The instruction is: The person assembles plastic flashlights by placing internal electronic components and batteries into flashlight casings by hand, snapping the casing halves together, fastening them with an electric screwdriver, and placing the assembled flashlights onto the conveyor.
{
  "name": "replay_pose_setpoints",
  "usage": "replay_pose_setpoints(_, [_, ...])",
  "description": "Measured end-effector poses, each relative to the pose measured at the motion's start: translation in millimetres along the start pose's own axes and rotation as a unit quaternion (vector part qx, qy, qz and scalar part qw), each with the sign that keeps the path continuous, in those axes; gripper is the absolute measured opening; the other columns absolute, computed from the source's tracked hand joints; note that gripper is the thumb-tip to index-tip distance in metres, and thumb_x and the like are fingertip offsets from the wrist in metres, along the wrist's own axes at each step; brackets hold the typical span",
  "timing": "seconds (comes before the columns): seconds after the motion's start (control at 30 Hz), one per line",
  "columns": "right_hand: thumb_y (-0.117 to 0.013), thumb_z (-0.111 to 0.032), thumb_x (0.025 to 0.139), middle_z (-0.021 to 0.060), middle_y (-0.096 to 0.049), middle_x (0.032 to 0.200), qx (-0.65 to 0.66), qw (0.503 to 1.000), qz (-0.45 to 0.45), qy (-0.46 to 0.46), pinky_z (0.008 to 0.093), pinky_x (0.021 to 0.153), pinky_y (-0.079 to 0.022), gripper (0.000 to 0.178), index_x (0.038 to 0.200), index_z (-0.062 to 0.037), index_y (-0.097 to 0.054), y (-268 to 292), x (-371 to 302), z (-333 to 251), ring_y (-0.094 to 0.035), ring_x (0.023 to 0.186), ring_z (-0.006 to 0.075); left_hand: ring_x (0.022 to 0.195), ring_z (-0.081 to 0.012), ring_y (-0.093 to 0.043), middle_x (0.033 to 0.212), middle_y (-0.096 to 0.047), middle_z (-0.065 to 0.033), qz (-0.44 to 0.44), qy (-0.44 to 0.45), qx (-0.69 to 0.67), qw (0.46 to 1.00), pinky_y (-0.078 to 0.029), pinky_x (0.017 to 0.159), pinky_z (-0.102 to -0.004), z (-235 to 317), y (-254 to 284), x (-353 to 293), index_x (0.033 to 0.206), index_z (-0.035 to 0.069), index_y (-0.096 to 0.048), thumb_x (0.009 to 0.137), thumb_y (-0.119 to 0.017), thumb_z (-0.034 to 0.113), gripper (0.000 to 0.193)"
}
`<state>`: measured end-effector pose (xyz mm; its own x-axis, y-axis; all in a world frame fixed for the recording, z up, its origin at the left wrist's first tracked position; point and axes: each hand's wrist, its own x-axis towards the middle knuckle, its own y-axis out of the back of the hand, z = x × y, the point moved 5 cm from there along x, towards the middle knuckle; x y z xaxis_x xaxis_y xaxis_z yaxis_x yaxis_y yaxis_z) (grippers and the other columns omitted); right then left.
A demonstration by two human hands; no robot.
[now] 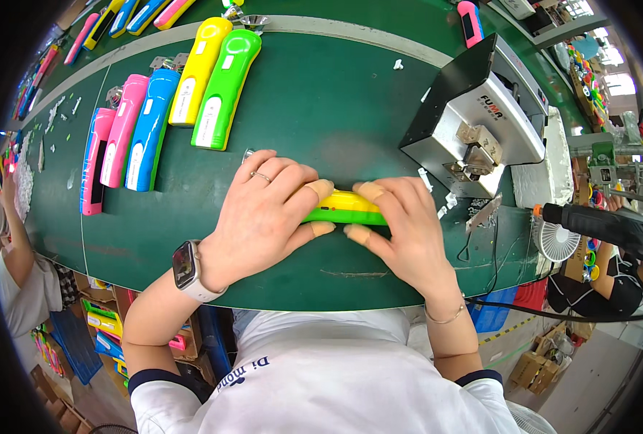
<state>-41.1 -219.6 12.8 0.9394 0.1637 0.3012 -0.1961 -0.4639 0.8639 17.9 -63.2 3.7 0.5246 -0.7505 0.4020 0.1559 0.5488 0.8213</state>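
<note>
A yellow and green flashlight body (349, 208) lies crosswise near the front of the green table. Around its left end my left hand (267, 210) is closed, thumb below and fingers above. My right hand (407, 224) grips the other end in the same way. Tan covers wrap several of my fingertips. Small dark and red details show on the yellow side between my hands; both ends are hidden under my fingers. Just past my left hand, a small shiny piece (248, 154) peeks out.
Flashlights in green (227, 90), yellow (200, 72), blue (151, 130) and pink (124, 130) lie at the back left. A black and silver machine (473, 123) stands at the right, near a small white fan (557, 240) and a black power tool (596, 226). White scraps (448, 202) dot the table (321, 108).
</note>
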Motion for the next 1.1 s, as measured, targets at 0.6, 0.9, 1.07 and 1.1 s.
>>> replay_pose_setpoints(0.6, [-0.07,-0.025,0.074,0.0073,-0.059,0.081,0.027,0.998,-0.052,0.012,0.0337,0.069,-0.045,0.029,0.092,-0.003,-0.066,0.9,22.6,4.5,-0.054,0.079,0.0242,0.091,-0.0226,-0.056,0.091,-0.055,-0.0049,-0.105,-0.171,0.052,0.978,-0.045,0.086,-0.0373,-19.7,-11.8,25.4,0.103,0.006,-0.057,0.065,-0.073,0.035,0.051])
replay_pose_setpoints(0.9, [-0.073,-0.021,0.062,0.0083,-0.048,0.087,-0.117,0.983,-0.02,0.142,0.037,0.077,-0.043,0.04,0.092,0.0006,-0.058,-2.5,23.6,0.9,-0.048,0.085,0.0255,0.085,-0.0228,-0.057,0.086,-0.055,-0.0055,-0.203,-0.237,0.027,0.95,-0.047,0.071,-0.0335,-26.1,-13.2,62.0,0.096,0.006,-0.056,0.069,-0.071,0.035,0.043])
replay_pose_setpoints(1.07, [-0.071,-0.024,0.073,0.0077,-0.05,0.095,-0.113,0.986,0.108,0.062,0.0379,0.083,-0.042,0.039,0.106,-0.0089,-0.059,44.5,7.4,-4.0,-0.05,0.097,0.0275,0.111,-0.027,-0.051,0.112,-0.054,-0.0082,-0.037,-0.291,0.292,0.91,-0.045,0.088,-0.0371,-71.1,-6.0,135.2,0.102,0.012,-0.056,0.067,-0.07,0.023,0.039])
replay_pose_setpoints(1.1, [-0.067,-0.024,0.077,0.0084,-0.05,0.099,-0.147,0.97,0.184,0.056,0.0382,0.084,-0.042,0.041,0.114,-0.0091,-0.056,62.9,-10.5,-7.7,-0.05,0.098,0.0267,0.111,-0.0275,-0.051,0.113,-0.053,-0.0087,0.018,-0.245,0.296,0.923,-0.045,0.087,-0.0388,-89.6,2.1,157.6,0.101,0.013,-0.058,0.068,-0.07,0.022,0.036])
